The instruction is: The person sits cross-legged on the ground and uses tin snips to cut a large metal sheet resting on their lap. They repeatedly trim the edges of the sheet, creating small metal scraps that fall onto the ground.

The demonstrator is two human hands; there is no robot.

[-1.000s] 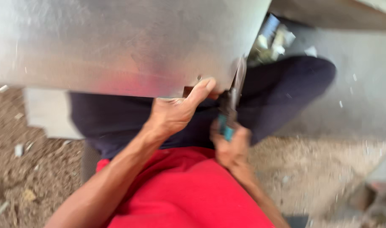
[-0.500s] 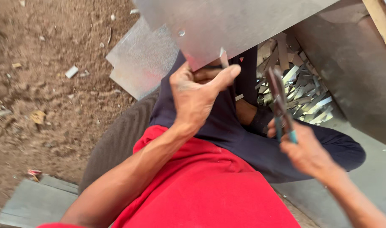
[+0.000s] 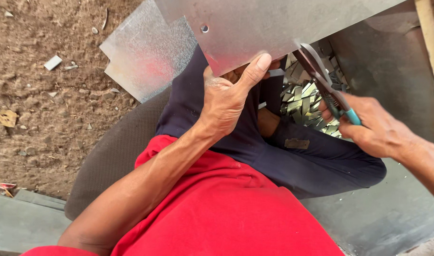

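Far left: bare dirt ground (image 3: 41, 109) scattered with small scraps and pebbles, a grey slab (image 3: 17, 223) at the bottom corner. Further in, a loose piece of sheet metal (image 3: 145, 61) lying flat on the dirt, corners jagged, partly tucked under the raised sheet.

Centre: left hand (image 3: 226, 97) pinching the lower edge of the large metal sheet (image 3: 274, 23), thumb on the upper face, fingers hidden beneath; grip narrow and tight on the sheet, held up over the lap in dark trousers (image 3: 293, 161). A small hole near the sheet's left part.

Right of that: snips (image 3: 321, 78) with blades biting into the sheet's bottom edge, just beside the thumb. Right hand (image 3: 376, 130) wrapped round the blue-green handles, grip closed on the snips. Below the blades, a heap of cut metal strips (image 3: 304, 102) between the legs.

To cut well, judging from this: keep the sheet taut and level, keep the thumb clear of the blade line, take short bites with the sheet seated deep in the blades.

Edges: freshly cut sheet rim close to the left wrist, sharp strip ends near the shin, jagged corner on the loose piece. Open room: plenty on the dirt to the left; tight on the right, with a grey metal wall (image 3: 397, 57) and a wooden strip (image 3: 430, 42) near the snips hand.
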